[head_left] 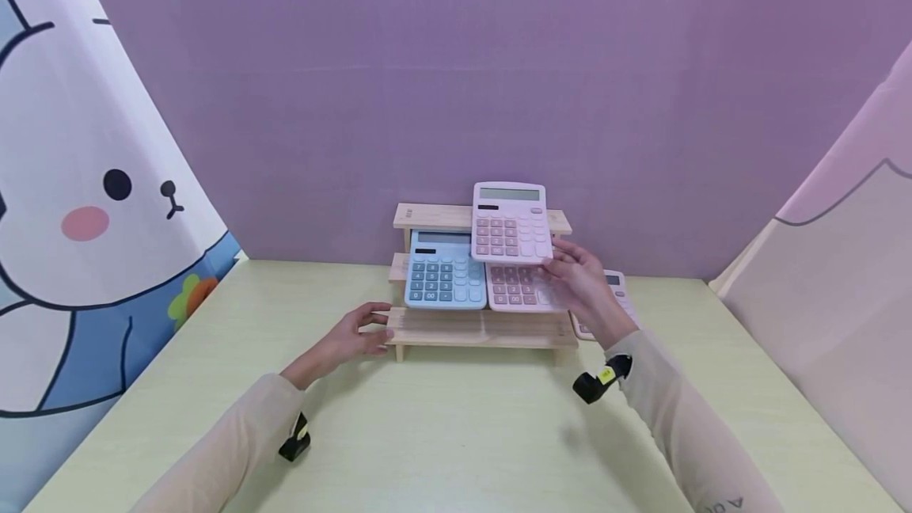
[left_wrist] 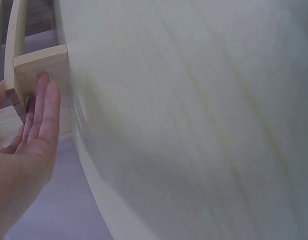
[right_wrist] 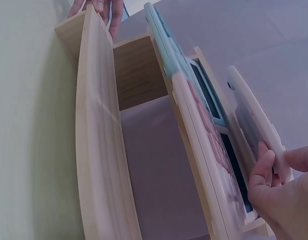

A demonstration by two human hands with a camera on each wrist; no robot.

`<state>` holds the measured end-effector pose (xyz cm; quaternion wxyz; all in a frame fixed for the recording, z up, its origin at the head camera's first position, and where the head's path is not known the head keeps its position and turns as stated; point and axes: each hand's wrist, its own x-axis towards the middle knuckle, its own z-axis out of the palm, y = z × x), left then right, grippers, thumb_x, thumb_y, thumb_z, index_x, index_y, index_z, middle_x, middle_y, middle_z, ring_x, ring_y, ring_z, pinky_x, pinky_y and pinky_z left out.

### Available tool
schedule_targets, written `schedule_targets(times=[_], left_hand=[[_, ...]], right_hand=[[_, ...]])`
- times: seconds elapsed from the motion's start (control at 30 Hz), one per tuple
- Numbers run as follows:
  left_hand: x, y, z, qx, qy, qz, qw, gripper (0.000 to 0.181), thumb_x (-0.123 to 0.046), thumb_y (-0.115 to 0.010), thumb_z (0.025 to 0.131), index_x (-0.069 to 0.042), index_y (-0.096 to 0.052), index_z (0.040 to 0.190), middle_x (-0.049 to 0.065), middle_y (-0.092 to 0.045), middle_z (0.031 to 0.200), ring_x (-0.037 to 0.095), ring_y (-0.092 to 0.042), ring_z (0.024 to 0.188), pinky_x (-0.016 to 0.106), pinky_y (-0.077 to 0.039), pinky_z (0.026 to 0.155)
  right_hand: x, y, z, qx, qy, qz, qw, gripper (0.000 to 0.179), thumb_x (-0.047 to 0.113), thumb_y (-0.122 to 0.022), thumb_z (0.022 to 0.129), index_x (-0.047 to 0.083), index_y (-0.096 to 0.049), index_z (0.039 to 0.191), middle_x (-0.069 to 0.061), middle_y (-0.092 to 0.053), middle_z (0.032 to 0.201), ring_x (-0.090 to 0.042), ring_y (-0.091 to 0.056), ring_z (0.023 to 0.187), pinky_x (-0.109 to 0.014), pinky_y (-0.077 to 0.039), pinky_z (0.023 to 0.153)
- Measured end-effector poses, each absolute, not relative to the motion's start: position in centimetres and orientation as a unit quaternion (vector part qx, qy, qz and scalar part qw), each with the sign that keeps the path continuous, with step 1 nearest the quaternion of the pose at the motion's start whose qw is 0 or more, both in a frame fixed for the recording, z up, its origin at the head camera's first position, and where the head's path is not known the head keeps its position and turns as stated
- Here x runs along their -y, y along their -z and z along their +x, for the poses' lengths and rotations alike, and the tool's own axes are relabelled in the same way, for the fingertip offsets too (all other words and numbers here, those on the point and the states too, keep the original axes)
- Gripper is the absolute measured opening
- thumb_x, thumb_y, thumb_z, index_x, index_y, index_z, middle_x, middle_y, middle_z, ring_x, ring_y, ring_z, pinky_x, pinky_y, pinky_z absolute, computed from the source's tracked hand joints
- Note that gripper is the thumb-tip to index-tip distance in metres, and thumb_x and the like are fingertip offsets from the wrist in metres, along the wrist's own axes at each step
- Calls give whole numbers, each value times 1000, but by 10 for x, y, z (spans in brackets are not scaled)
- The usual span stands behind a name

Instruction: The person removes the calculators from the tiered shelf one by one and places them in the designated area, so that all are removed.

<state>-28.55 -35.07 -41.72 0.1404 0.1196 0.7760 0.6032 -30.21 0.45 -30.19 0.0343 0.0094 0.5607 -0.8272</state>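
Observation:
My right hand [head_left: 587,287] pinches a pink calculator [head_left: 509,248] at its lower right corner, thumb on one face and fingers on the other. In the right wrist view this calculator [right_wrist: 254,107] is held apart from the shelf, near the top tier. My left hand [head_left: 356,331] grips the left end of a wooden tiered shelf [head_left: 442,328] at its bottom board. The left wrist view has the fingers [left_wrist: 49,107] against the shelf's leg panel. On the middle tier a blue calculator [head_left: 445,279] stands tilted back beside a second pink calculator [head_left: 518,299], partly covered by the held one.
Another pink calculator [head_left: 618,285] is at the shelf's right, mostly hidden behind my right hand. The pale table [head_left: 456,434] extends around the shelf. A purple backdrop [head_left: 456,85] rises behind, with a cartoon-printed cloth [head_left: 78,157] at the left and another cloth [head_left: 848,260] at the right.

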Motion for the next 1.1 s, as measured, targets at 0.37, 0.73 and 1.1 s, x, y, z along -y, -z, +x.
schedule_targets(times=[0.37, 0.73, 1.1], left_hand=[[351, 416, -285, -772, -606, 123, 145, 61, -16, -59, 89, -3, -28, 139, 24, -41, 129, 22, -59, 99, 40, -54, 86], [351, 417, -285, -770, -608, 126, 145, 61, -15, -59, 89, -2, -27, 139, 25, -40, 130, 23, -59, 100, 41, -53, 86], [351, 416, -285, -772, -606, 126, 147, 63, -17, -60, 88, -2, -26, 139, 25, -40, 131, 24, -59, 101, 40, -54, 86]], right_hand=[[-23, 302, -295, -570, 821, -6, 32, 44, -13, -46, 86, 5, -37, 126, -3, -54, 98, -11, -58, 82, -18, -52, 80], [-41, 305, -291, -541, 840, -24, 33, 40, -14, -45, 86, 4, -37, 121, -5, -56, 96, -13, -59, 81, -20, -53, 80], [-59, 304, -285, -531, 846, -44, 28, 37, -14, -47, 86, 4, -39, 117, -5, -58, 93, -14, -61, 80, -21, -53, 81]])
